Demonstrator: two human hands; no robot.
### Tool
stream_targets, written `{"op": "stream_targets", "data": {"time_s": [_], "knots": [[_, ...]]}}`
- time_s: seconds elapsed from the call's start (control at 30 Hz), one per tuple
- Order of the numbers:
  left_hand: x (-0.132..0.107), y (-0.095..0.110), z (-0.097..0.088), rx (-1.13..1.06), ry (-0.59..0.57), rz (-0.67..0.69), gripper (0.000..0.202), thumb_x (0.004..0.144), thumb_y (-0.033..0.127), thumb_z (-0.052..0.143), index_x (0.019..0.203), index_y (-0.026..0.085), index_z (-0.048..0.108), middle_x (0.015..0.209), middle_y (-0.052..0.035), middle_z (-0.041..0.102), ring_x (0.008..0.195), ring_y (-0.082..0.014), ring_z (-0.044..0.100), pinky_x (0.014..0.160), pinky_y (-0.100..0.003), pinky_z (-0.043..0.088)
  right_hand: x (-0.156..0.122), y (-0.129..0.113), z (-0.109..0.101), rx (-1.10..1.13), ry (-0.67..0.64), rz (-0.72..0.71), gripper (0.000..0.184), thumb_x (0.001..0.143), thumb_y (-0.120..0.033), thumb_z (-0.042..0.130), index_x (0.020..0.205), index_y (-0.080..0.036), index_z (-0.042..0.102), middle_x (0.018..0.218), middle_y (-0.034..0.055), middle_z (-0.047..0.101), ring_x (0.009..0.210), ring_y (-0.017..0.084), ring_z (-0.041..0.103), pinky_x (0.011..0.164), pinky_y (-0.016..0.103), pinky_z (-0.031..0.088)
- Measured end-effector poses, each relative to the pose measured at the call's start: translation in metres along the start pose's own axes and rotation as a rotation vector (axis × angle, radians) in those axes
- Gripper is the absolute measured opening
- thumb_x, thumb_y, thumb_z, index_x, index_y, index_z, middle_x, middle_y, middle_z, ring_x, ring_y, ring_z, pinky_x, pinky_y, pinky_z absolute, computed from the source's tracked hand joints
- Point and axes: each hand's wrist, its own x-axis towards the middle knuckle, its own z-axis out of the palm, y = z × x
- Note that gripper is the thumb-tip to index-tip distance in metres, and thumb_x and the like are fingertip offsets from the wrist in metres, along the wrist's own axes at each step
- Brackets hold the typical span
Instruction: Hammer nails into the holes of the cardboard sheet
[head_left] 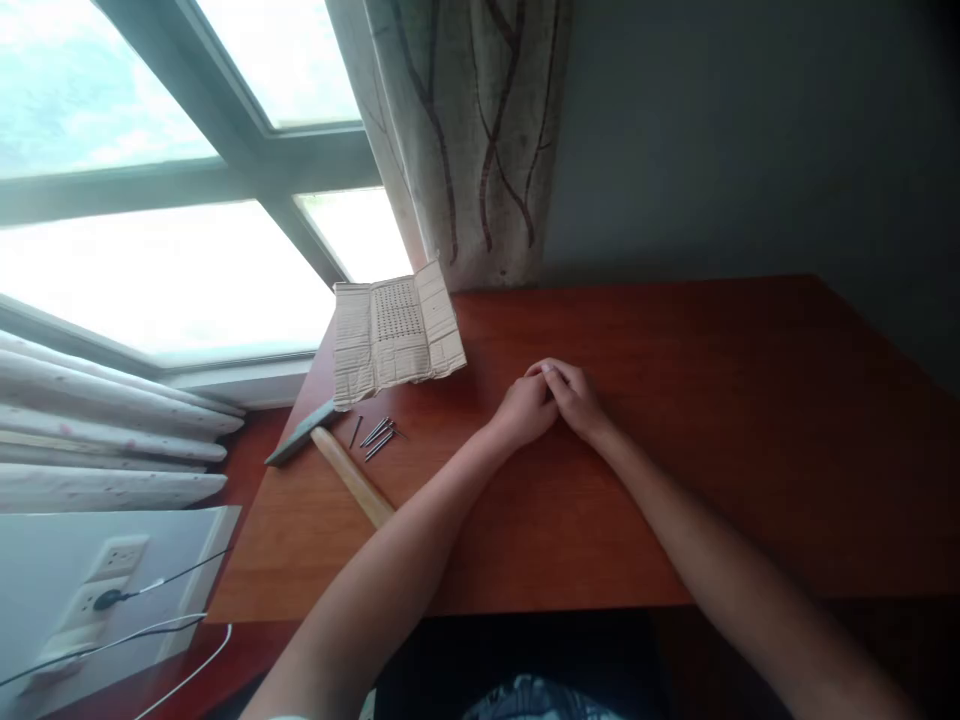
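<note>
Left hand point(525, 408), right hand point(576, 398) clasped, curled together, no tool. Hammer point(334, 454) likely head-heavy; grip wooden handle point(352, 480) low, though forearm point(416, 545) apparently hides its end.

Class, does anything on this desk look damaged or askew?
Yes: the cardboard, just beyond the nails, looks worn; it is creased and ragged-edged, with dark specks dotting its middle panel. Nothing looks spilled.

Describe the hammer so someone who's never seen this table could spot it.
On the reddish-brown table, look to the left end, by the window. Beside some loose nails lies the hammer; unlike those thin metal pieces, it has a thick, pale wooden handle.
</note>
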Motion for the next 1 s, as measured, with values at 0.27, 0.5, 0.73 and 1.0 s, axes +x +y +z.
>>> {"op": "stream_targets", "data": {"time_s": [0.27, 0.5, 0.73, 1.0], "knots": [[-0.0012, 0.0004, 0.0002, 0.025, 0.003, -0.012, 0.022, 0.082, 0.016, 0.055, 0.095, 0.013, 0.072, 0.095, -0.0117, 0.074, 0.085, -0.0239, 0.070, 0.076, -0.030, 0.054, -0.0004, 0.0003, 0.0005, 0.000, 0.000, 0.004, 0.040, 0.099, -0.044, 0.040, 0.085, -0.022, 0.071, 0.083, 0.0040, 0.073, 0.083, 0.022, 0.067, 0.078, 0.034, 0.050], [-0.0013, 0.0035, -0.0019, 0.030, 0.003, -0.008, 0.021, 0.082, 0.015, 0.055, 0.094, 0.013, 0.072, 0.096, -0.0122, 0.075, 0.085, -0.0241, 0.071, 0.076, -0.029, 0.053, -0.0003, 0.0010, 0.0000, 0.010, -0.006, -0.004, 0.039, 0.099, -0.043, 0.040, 0.086, -0.022, 0.071, 0.083, 0.0040, 0.073, 0.082, 0.022, 0.067, 0.078, 0.034, 0.050], [-0.0014, 0.0036, -0.0017, 0.027, -0.005, -0.005, 0.022, 0.082, 0.014, 0.054, 0.094, 0.012, 0.072, 0.092, -0.0123, 0.074, 0.082, -0.0244, 0.070, 0.073, -0.030, 0.053, -0.0003, 0.0024, 0.0002, -0.006, -0.010, -0.004, 0.040, 0.099, -0.044, 0.039, 0.088, -0.022, 0.071, 0.084, 0.0042, 0.072, 0.083, 0.022, 0.067, 0.079, 0.034, 0.050], [-0.0017, 0.0033, -0.0017, 0.023, -0.001, -0.010, 0.022, 0.081, 0.014, 0.054, 0.093, 0.012, 0.071, 0.093, -0.0126, 0.074, 0.084, -0.0244, 0.070, 0.073, -0.029, 0.053, -0.0003, 0.0014, -0.0003, -0.003, -0.011, -0.006, 0.041, 0.100, -0.043, 0.039, 0.087, -0.021, 0.072, 0.083, 0.0044, 0.073, 0.082, 0.022, 0.067, 0.079, 0.034, 0.049]]}}
